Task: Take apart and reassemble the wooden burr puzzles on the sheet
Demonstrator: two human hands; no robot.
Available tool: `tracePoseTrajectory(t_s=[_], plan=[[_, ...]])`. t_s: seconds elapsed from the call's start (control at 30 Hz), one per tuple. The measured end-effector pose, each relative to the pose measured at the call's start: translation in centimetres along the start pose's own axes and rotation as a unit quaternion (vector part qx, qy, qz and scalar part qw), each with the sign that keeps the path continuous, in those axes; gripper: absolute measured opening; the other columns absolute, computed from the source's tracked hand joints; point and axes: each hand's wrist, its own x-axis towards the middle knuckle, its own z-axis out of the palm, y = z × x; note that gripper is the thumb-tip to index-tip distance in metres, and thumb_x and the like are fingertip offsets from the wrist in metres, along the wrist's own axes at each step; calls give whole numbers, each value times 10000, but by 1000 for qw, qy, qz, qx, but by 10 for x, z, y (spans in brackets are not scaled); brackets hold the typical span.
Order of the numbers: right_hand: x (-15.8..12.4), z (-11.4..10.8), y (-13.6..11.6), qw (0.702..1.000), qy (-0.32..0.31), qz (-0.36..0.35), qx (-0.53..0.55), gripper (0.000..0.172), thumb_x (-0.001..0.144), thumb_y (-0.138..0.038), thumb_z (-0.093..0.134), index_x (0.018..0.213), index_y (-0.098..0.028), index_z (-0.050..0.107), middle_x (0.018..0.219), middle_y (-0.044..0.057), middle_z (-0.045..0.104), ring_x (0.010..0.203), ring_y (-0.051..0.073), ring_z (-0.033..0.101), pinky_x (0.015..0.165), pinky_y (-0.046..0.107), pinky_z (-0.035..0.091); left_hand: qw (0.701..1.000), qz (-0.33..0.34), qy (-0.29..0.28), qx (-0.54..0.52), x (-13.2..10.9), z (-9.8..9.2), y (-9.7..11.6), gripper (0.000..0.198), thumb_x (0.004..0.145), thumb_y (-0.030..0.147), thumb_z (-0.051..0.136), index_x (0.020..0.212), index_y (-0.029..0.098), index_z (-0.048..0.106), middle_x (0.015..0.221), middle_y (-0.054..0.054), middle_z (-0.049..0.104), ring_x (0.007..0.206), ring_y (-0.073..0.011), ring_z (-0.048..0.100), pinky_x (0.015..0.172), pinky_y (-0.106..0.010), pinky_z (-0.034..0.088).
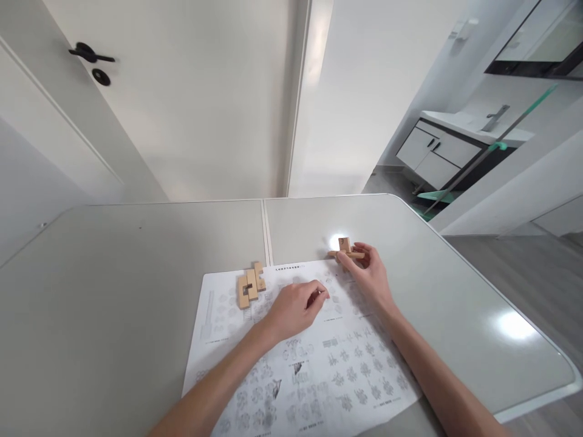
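My right hand [370, 276] pinches a small group of wooden puzzle pieces [345, 244] between thumb and fingers, at the top right corner of a printed sheet. One notched block stands upright there and a bar lies crosswise. My left hand [296, 309] hovers over or rests on the middle of the sheet, fingers curled in, with no piece showing in it. Left of it, several notched wooden blocks [251, 285] lie side by side near the sheet's top left corner. The instruction sheet [359, 413] carries many small line drawings of assembled shapes.
The grey table [113, 303] has a pale rim and a seam running from its far edge. Behind it is a white door with a black handle [91, 54]. At the right stand a washbasin cabinet [437, 152] and a green-tipped pole [519, 118].
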Motion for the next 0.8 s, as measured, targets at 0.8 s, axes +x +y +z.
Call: tracePoseTrajectory(t_s=[0.8], plan=[[-44, 18, -14, 933, -213, -275, -92, 151, 1001, -197, 493, 975, -234, 637, 749, -12, 666, 608, 153, 586, 581, 270, 451, 997, -11, -8, 77, 0, 2, 3, 239, 994, 222, 486, 762, 201, 540, 654, 29, 583, 574, -135, 519, 548, -261, 366]])
